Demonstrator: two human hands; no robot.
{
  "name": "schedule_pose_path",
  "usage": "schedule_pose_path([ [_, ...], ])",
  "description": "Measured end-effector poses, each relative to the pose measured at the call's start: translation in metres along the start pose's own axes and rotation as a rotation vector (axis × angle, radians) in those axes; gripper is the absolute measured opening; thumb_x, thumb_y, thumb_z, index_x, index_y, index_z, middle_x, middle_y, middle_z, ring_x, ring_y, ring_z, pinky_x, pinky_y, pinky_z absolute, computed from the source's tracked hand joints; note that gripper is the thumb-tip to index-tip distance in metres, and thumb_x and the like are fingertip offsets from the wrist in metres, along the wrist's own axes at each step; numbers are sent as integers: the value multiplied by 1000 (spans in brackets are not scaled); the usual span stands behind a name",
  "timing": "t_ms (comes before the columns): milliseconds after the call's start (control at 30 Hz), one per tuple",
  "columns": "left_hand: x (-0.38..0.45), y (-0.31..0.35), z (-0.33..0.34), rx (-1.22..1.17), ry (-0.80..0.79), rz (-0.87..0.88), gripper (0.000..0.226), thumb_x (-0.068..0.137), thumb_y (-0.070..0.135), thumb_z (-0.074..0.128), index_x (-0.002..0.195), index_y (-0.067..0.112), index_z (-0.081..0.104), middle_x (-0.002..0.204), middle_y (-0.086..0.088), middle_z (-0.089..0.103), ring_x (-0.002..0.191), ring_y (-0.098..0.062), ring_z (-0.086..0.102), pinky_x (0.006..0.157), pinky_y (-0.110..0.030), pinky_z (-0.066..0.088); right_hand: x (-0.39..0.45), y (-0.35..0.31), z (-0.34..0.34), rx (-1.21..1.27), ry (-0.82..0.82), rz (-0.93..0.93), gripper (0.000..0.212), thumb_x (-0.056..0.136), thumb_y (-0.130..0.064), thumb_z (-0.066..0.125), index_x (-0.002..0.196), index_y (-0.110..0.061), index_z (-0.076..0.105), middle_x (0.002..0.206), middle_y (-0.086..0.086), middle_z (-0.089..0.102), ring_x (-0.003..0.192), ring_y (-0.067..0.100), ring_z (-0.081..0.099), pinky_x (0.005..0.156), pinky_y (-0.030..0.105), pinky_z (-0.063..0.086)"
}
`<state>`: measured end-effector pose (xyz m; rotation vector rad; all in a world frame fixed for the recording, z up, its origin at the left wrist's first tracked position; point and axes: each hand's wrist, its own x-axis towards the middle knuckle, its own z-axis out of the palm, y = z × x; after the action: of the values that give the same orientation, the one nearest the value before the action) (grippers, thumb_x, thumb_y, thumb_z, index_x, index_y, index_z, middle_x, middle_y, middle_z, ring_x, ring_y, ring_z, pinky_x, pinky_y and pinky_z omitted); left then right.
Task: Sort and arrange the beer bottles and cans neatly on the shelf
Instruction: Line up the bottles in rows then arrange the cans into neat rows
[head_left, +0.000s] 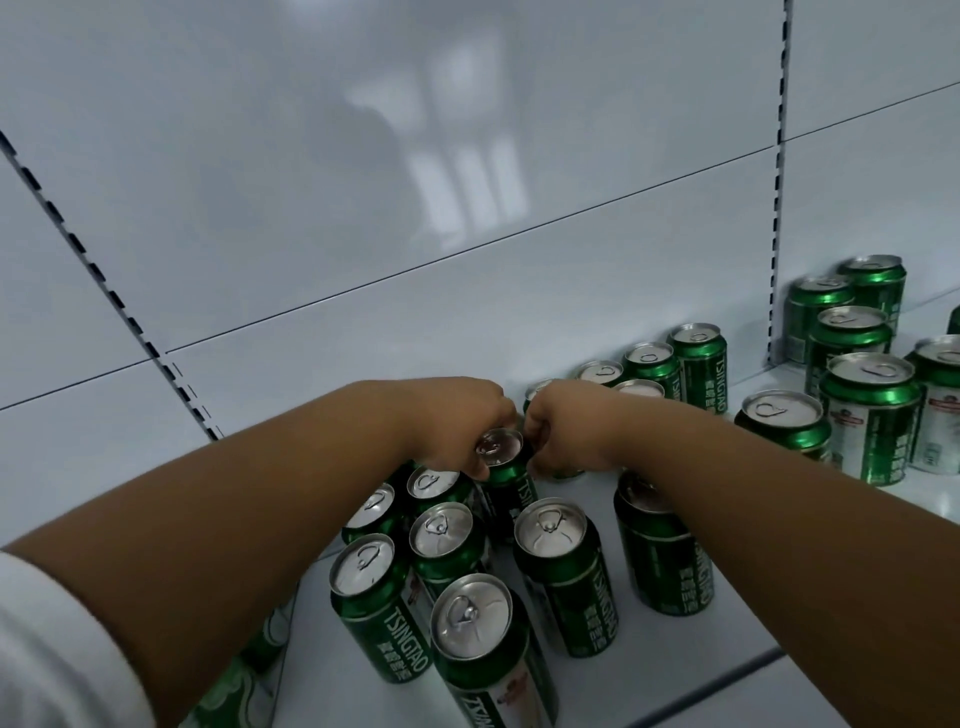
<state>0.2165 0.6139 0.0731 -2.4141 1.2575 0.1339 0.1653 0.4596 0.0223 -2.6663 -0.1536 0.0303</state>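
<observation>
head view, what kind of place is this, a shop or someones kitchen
Most likely a shop: the white back panel has slotted uprights for adjustable retail shelving, and many identical green beer cans stand grouped on the white shelf. The left hand and right hand meet at one can.

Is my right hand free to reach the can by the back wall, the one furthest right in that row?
Probably not yet: the right hand looks busy gripping a partly hidden can, though the far-right can stands unobstructed.
</observation>
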Motion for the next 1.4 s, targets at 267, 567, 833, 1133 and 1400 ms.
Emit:
schedule_pose_path([
  [267, 2, 6, 7, -21, 16, -15, 61, 85, 30, 73, 140, 23, 48, 130, -4, 48, 115, -23, 53, 81, -21, 32, -4, -6, 2, -100, -19, 1, 25, 80, -28, 76, 97, -11, 72, 93, 9, 71, 87, 24, 66, 73, 31, 53],
  [567, -37, 35, -3, -217, 136, 101, 23, 88, 43, 66, 105, 28, 62, 105, 4, 59, 93, -15, 59, 82, -31, 49, -59, 1, -27, 13, 26, -56, 16, 81, -23, 77, 97, -26, 74, 91, -12, 70, 87, 8, 65, 82, 30, 56],
  [833, -39, 63, 1, -113, 34, 126, 50, 73, 52, 78, 110, 23, 62, 103, 3, 65, 88, -16, 63, 77, -38, 55, -82, 2, -21, -29, -41, -64, 23, 82, -29, 77, 104, -24, 71, 95, -11, 68, 90, 10, 64, 83, 31, 55],
  [1133, -29, 39, -4, -60, 16, 50, 60, 72, 45, 81, 122, 23, 57, 115, 2, 59, 99, -17, 59, 86, -37, 52, -77, -2, -13, -113, -53, -91, 35, 80, -38, 78, 109, -20, 71, 107, -5, 69, 99, 15, 65, 90, 38, 55],
  [1400, -23, 39, -1, -36, -40, 40, 57, 72, 44, 82, 118, 19, 59, 105, 2, 59, 90, -17, 56, 73, -28, 43, -67, 2, -9, -120, 26, -85, 21, 88, -25, 68, 108, -18, 72, 105, -3, 70, 96, 16, 63, 87, 32, 53],
])
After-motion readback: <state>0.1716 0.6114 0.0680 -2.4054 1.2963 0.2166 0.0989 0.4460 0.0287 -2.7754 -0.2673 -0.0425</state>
